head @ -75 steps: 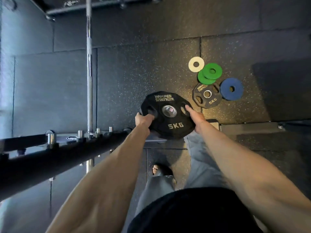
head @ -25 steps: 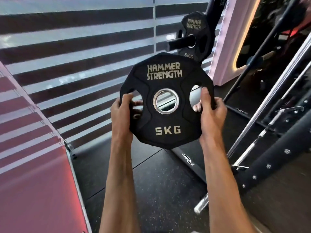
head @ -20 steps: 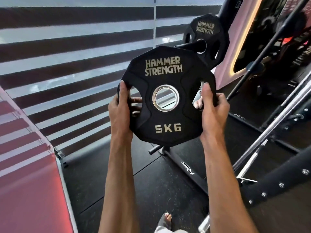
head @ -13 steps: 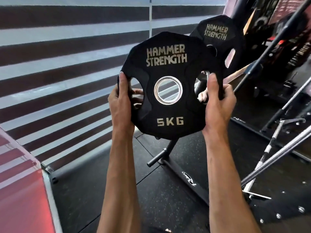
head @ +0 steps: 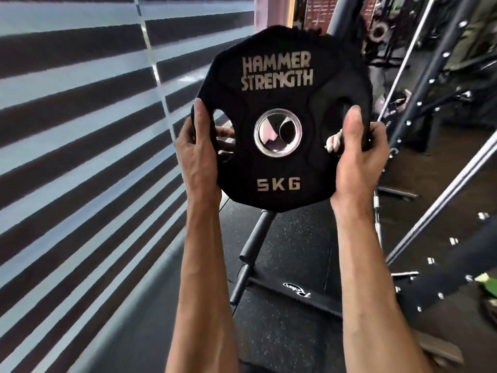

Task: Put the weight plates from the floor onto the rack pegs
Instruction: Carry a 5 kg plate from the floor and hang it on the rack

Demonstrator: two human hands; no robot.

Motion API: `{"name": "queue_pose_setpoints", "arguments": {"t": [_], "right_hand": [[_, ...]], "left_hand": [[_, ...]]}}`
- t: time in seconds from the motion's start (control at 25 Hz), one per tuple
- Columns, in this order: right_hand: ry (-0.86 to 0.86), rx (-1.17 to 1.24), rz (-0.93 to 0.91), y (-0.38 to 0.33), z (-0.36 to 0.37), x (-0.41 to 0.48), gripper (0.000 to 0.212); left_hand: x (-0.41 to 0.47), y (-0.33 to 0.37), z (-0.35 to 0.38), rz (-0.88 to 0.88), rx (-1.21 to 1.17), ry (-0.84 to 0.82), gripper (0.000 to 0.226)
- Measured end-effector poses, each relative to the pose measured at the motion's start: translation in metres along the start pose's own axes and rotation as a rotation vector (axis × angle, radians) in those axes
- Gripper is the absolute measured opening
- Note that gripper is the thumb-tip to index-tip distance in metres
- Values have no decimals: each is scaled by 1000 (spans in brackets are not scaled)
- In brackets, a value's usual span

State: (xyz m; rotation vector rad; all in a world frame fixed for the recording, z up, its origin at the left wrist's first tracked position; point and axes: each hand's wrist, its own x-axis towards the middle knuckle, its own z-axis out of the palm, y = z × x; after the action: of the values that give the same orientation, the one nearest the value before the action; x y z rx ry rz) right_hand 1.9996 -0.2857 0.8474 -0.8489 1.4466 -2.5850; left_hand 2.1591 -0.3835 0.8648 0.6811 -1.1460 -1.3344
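**Rubber plate raised to the rack, a push short of the peg**

Two bare forearms reached up from six o'clock. The left hand [head: 197,154] gripped the black weight plate [head: 278,170] at its nine o'clock edge, thumb on the face and fingers [head: 223,133] hooked through the cut-out. The right hand [head: 355,157] clasped the three o'clock edge the same way, its fingertips [head: 333,142] showing pale in the opposite slot. The plate stood upright and face-on, marked 5KG, held clear of everything at the centre of the view.

Three seconds earlier the same plate was only just off the floor. Within the last second it had been carried up and forward, until it covered the stored plate that had shown at one o'clock half a second before. Through the steel-ringed bore [head: 258,133] a dark round shape [head: 290,130] now sat right of centre. It was probably the tip of the rack peg, though that could not be told for certain.

If so, the bore was nearly lined up, and a small shift towards three o'clock and a push away remained for this plate.

Below, at six o'clock, a black rack tube [head: 255,232] slanted over the speckled floor [head: 282,332]. A striped blind [head: 80,130] filled nine o'clock, and a barbell [head: 441,195] leaned at four o'clock.
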Motion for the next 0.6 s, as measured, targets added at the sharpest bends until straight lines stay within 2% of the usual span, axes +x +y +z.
{"name": "queue_pose_setpoints", "arguments": {"t": [0.32, 0.6], "right_hand": [[201, -67, -76, 18, 15, 3, 30], [263, -137, -185, 28, 8, 6, 30]], "left_hand": [[53, -22, 12, -75, -77, -177, 35], [69, -46, 24, -100, -114, -249, 45]]}}
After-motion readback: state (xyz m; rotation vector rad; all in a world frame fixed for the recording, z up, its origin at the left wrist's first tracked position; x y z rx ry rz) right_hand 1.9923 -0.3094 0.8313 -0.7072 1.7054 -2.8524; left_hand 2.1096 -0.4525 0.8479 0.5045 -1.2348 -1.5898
